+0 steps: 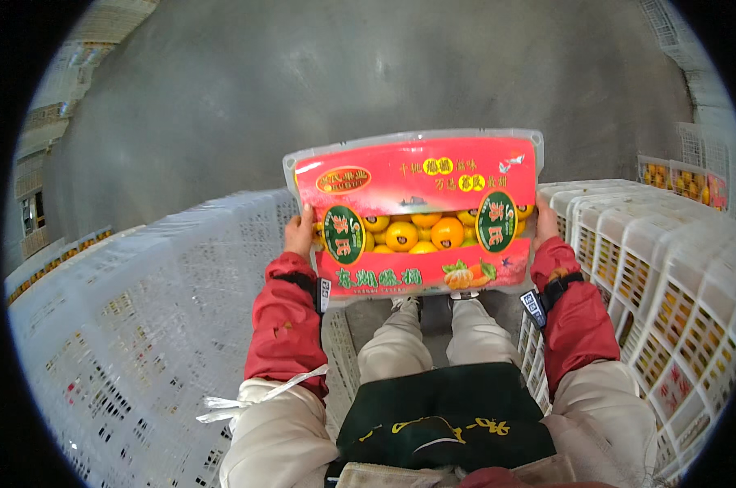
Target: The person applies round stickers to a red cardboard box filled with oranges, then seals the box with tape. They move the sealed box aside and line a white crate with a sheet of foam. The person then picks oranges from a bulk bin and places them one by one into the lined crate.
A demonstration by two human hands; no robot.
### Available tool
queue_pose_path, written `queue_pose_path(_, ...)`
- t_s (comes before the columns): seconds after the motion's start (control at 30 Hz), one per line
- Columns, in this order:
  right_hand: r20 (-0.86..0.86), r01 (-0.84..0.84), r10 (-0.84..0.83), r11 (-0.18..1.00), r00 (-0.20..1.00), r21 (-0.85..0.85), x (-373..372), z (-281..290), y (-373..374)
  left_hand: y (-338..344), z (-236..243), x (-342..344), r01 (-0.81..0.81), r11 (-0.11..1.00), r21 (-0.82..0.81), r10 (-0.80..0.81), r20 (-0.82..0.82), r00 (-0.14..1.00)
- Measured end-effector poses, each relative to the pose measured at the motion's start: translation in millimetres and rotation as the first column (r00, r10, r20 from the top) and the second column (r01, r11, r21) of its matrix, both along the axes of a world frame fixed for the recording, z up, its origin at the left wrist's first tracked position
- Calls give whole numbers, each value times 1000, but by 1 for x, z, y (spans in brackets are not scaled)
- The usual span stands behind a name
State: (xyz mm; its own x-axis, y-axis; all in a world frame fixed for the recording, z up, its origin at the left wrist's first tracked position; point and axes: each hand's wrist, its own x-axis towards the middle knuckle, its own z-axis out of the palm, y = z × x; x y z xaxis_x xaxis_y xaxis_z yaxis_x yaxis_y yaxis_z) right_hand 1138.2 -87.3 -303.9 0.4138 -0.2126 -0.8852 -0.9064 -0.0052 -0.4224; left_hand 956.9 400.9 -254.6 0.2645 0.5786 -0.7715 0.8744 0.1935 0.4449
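Observation:
Between my two hands is a clear plastic fruit box (417, 183) with a pink printed cover. Small oranges (447, 233) show through the window across its middle. My left hand (300, 234) grips the box's left edge, and my right hand (546, 224) grips its right edge. The box is held out in front of me, above my feet, its printed top facing up toward me. The fingers under the box are hidden.
Stacked white plastic crates (165, 325) stand close on my left. On my right, more white crates (669, 268) hold orange fruit. Further right are filled fruit boxes (685, 182). Grey floor (368, 73) stretches ahead; a row of fruit boxes (55, 262) lies at the far left.

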Motion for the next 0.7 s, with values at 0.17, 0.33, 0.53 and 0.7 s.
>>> queue_pose_path(0.17, 47, 44, -46, 998, 998, 52, -8, -1, -1, 3, -12, -12, 46, 997, 58, -46, 4, 999)
queue_pose_path(0.33, 38, 100, -102, 993, 994, 57, -1, -19, -1, 16, -24, -24, 226, 972, 68, -229, 37, 973)
queue_pose_path(0.53, -73, -598, 649, 645, 758, -475, -6, -2, -48, -22, 8, -31, 201, 883, 424, -194, -60, 979)
queue_pose_path(0.7, -113, -643, 633, 752, 766, -147, -98, 63, -96, -116, 123, -90, 282, 947, 155, -286, 2, 958)
